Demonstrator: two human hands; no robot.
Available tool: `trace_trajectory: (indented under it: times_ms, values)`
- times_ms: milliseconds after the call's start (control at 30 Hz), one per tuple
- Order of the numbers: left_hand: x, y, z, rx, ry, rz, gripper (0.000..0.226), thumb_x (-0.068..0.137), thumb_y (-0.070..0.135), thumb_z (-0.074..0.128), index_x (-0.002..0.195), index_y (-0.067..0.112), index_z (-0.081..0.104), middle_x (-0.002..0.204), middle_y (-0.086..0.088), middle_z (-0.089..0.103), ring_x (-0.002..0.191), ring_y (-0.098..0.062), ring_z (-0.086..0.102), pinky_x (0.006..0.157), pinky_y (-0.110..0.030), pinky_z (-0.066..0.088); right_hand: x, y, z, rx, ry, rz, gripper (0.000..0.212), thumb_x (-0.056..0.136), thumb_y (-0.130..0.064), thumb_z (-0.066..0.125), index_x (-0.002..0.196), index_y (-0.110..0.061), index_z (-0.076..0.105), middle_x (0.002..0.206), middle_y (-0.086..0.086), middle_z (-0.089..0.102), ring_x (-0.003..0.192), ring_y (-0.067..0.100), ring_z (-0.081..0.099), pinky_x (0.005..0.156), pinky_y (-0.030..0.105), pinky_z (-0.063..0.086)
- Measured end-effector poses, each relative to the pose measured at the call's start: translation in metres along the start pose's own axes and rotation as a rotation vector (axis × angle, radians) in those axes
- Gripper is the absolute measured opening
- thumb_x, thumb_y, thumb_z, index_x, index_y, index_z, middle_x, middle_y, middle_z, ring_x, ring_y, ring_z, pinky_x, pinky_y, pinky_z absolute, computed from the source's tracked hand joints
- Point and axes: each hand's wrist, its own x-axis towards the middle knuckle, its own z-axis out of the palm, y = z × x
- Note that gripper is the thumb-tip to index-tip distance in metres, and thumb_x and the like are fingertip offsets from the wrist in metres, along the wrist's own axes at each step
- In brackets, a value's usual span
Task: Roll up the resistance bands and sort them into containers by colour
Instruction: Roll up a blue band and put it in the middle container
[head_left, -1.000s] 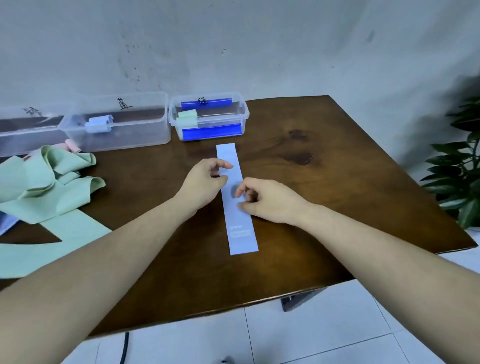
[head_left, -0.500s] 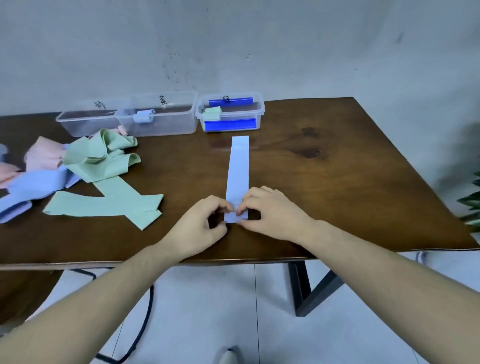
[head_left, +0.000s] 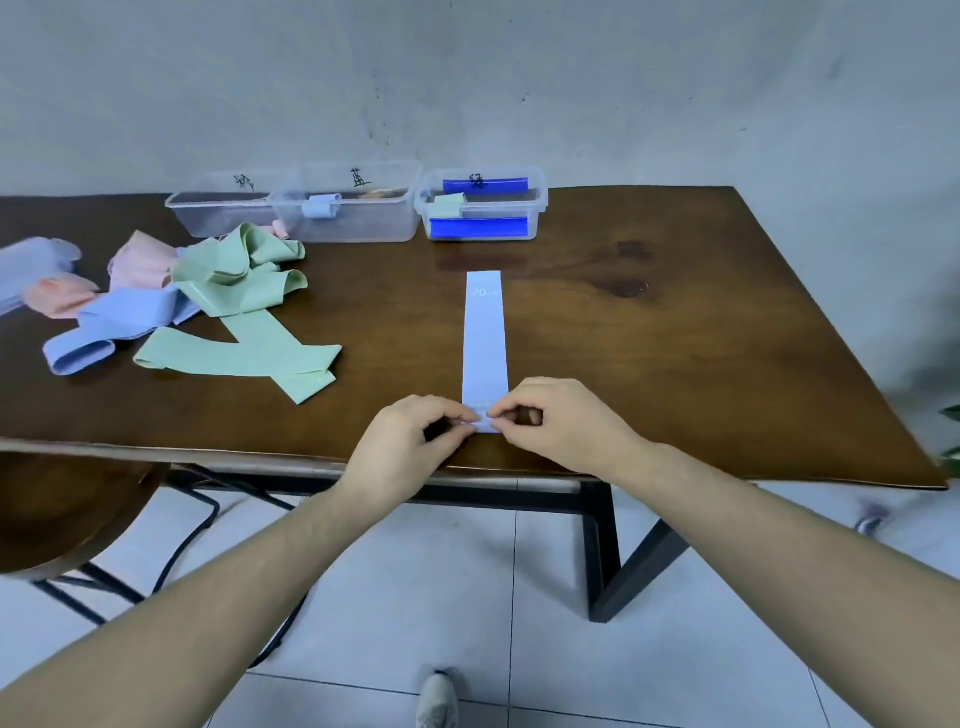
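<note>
At the near table edge (head_left: 727, 467), the near end of the pale blue band (head_left: 484, 343) is pinched by the left hand (head_left: 410, 441) and the right hand (head_left: 561, 421), one at each corner, equally near. The first turn appears to be just begun. The band is laid flat, its long axis running straight away from the grip toward the containers; rolling is therefore judged to proceed forward. Beyond its far end, the middle container (head_left: 358, 208), where a pale blue roll (head_left: 322, 205) is seen, is set slightly left.
</note>
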Motion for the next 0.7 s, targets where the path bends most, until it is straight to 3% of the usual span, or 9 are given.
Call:
trace_trajectory:
  times_ms: [167, 367, 467, 700]
  values:
    - [0.002, 0.002, 0.001, -0.006, -0.023, -0.041, 0.013, 0.09, 0.016, 0.071, 0.096, 0.026, 0.073, 0.091, 0.017, 0.068, 0.092, -0.006, 0.06, 0.082, -0.02, 0.048, 0.002, -0.004, 0.001, 0.017, -0.022, 0.056, 0.008, 0.092, -0.017, 0.069, 0.097, -0.02, 0.076, 0.079, -0.02, 0.057, 0.075, -0.007, 0.055, 0.067, 0.009, 0.037]
    - [0.004, -0.005, 0.0, 0.1, -0.046, 0.153, 0.013, 0.091, 0.013, 0.069, 0.101, 0.018, 0.075, 0.097, 0.01, 0.066, 0.092, -0.006, 0.06, 0.083, -0.023, 0.049, 0.001, -0.005, 0.004, -0.07, -0.025, 0.037, 0.009, 0.093, -0.019, 0.068, 0.097, -0.021, 0.075, 0.092, -0.014, 0.057, 0.08, -0.01, 0.053, 0.068, 0.007, 0.036]
    - [0.005, -0.009, -0.001, 0.149, -0.071, 0.225, 0.016, 0.089, 0.016, 0.072, 0.105, 0.015, 0.076, 0.101, 0.007, 0.063, 0.09, -0.011, 0.06, 0.081, -0.024, 0.05, -0.002, -0.002, 0.009, -0.132, 0.004, 0.008, 0.01, 0.092, -0.022, 0.067, 0.098, -0.021, 0.076, 0.094, -0.013, 0.056, 0.084, 0.0, 0.053, 0.071, 0.008, 0.036]
    - [0.012, -0.015, -0.003, 0.194, -0.105, 0.335, 0.014, 0.088, 0.014, 0.072, 0.101, 0.013, 0.076, 0.1, 0.003, 0.06, 0.08, -0.018, 0.061, 0.076, -0.029, 0.051, -0.005, 0.001, 0.014, -0.367, 0.076, -0.192, 0.016, 0.093, -0.029, 0.066, 0.098, -0.018, 0.076, 0.099, -0.006, 0.056, 0.086, 0.014, 0.045, 0.082, 0.025, 0.045]
